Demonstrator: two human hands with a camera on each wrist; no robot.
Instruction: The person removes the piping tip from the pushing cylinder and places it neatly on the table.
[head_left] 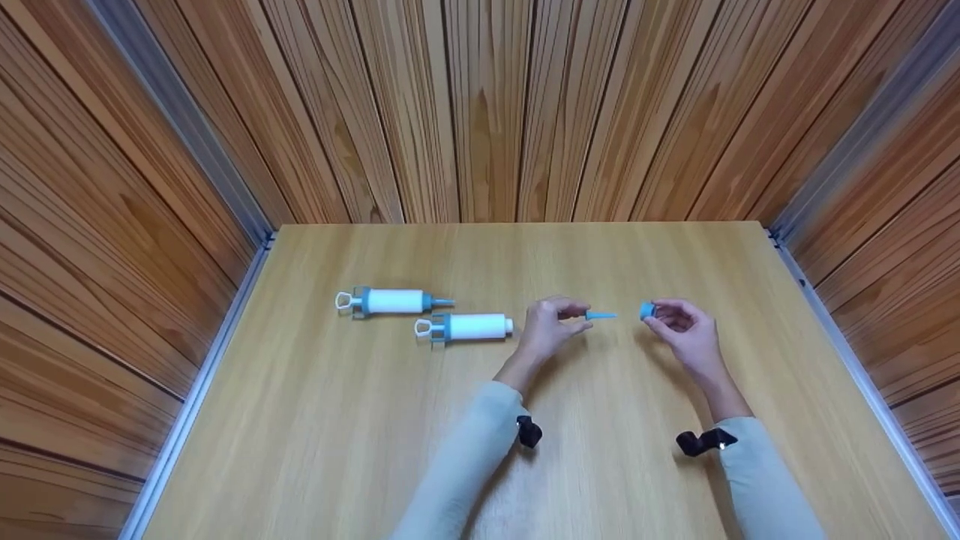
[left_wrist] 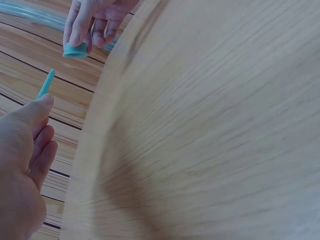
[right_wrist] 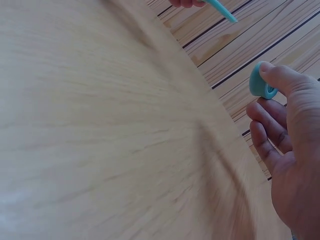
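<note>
Between thumb and fingers, my left hand (head_left: 551, 326) pinches a slim tapered blue nozzle (head_left: 601, 316), its thin end pointing right. My right hand (head_left: 686, 330) holds a short blue screw collar (head_left: 646, 310) at the fingertips, with a hole through it visible in the right wrist view. A small gap separates the nozzle tip from the collar (left_wrist: 75, 50), and both are held above the table. Left of my left hand lies a white and blue syringe (head_left: 478, 326) with a bare white front end. Behind it to the left is a similar syringe (head_left: 396, 301) with a blue collar and nozzle fitted.
The light wooden table (head_left: 337, 450) has metal rails (head_left: 195, 390) along its sides. Wood-plank walls (head_left: 487, 112) stand behind and on both sides. A black camera mount sits at each wrist, such as the right one (head_left: 701, 442).
</note>
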